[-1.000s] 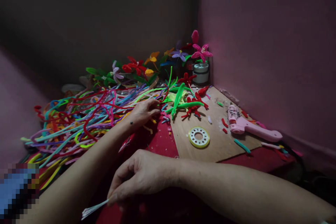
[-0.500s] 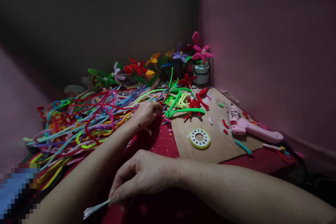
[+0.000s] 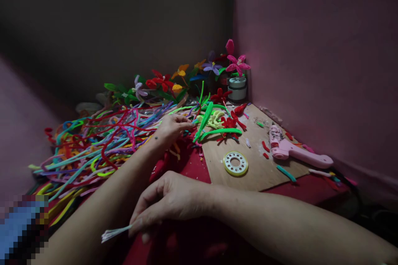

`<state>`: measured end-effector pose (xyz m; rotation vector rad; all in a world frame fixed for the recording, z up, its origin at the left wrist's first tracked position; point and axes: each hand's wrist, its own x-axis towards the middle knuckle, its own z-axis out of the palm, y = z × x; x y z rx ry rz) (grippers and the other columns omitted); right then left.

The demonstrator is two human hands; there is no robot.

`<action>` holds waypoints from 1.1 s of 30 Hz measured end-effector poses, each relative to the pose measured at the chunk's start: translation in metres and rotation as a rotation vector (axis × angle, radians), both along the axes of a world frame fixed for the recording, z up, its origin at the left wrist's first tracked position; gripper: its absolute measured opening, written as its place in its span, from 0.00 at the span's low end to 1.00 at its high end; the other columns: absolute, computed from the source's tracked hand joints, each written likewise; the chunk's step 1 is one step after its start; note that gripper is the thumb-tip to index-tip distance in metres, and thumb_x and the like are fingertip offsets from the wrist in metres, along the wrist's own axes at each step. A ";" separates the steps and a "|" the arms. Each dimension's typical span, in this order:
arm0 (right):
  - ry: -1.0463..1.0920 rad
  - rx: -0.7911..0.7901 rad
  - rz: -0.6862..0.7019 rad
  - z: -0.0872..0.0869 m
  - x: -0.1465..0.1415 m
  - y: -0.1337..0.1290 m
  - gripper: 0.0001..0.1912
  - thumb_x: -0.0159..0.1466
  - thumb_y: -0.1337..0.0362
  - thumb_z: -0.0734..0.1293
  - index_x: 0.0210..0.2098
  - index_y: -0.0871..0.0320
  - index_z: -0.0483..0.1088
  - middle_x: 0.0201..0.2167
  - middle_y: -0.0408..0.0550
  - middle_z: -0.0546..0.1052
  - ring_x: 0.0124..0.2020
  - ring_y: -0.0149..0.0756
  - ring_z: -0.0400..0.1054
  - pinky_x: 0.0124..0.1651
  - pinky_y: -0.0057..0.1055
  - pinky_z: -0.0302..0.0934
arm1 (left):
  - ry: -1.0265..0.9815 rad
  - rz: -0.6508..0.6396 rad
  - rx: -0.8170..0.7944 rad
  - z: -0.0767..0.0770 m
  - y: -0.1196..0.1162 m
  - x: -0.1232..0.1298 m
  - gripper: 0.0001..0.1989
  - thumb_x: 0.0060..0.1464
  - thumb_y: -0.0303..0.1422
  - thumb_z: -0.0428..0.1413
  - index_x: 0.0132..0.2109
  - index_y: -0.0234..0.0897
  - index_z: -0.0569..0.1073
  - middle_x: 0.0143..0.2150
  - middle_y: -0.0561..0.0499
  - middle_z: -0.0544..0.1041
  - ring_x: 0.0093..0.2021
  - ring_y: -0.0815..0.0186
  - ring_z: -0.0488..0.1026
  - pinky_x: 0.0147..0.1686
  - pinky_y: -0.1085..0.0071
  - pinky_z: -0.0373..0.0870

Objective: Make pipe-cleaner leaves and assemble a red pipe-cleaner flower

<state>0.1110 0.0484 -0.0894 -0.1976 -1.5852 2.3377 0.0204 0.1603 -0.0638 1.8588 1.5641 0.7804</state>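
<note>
Bundle of white strands (image 3: pixel 115 234) pinched tight between thumb and fingers of right hand (image 3: pixel 169 198), raised slightly since half a second ago. Left hand (image 3: pixel 172 130) has shifted a little, its fingers straighter, thumb close in; whether the fingertips grip anything, cannot tell. Green stems (image 3: pixel 205 122) just beyond them now lean differently, at the edge of the board (image 3: pixel 258 174). Pile of fuzzy stems (image 3: pixel 129 126) spreads beside that hand over the red surface (image 3: pixel 192 165). Reads as left hand doing the picking-about, right merely holding.
</note>
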 end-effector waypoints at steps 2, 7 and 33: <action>-0.001 0.016 -0.011 0.000 0.000 0.000 0.15 0.48 0.57 0.70 0.28 0.64 0.70 0.20 0.39 0.69 0.23 0.22 0.61 0.30 0.21 0.54 | -0.158 0.004 -0.102 0.006 -0.010 -0.005 0.12 0.39 0.39 0.58 0.27 0.33 0.71 0.14 0.58 0.62 0.14 0.76 0.55 0.15 0.77 0.50; 0.000 0.045 -0.032 0.001 0.000 0.001 0.15 0.49 0.57 0.70 0.27 0.65 0.70 0.18 0.40 0.69 0.22 0.22 0.60 0.28 0.21 0.52 | -0.285 0.059 -0.254 0.012 -0.029 -0.007 0.10 0.38 0.33 0.59 0.30 0.34 0.69 0.14 0.60 0.61 0.13 0.77 0.53 0.14 0.78 0.49; 0.189 -0.090 -0.194 0.005 0.002 0.006 0.09 0.48 0.64 0.70 0.27 0.65 0.71 0.18 0.41 0.71 0.22 0.24 0.64 0.31 0.24 0.56 | -0.706 0.125 -0.292 0.027 -0.064 -0.036 0.09 0.42 0.27 0.59 0.33 0.35 0.68 0.25 0.56 0.70 0.23 0.75 0.68 0.24 0.78 0.66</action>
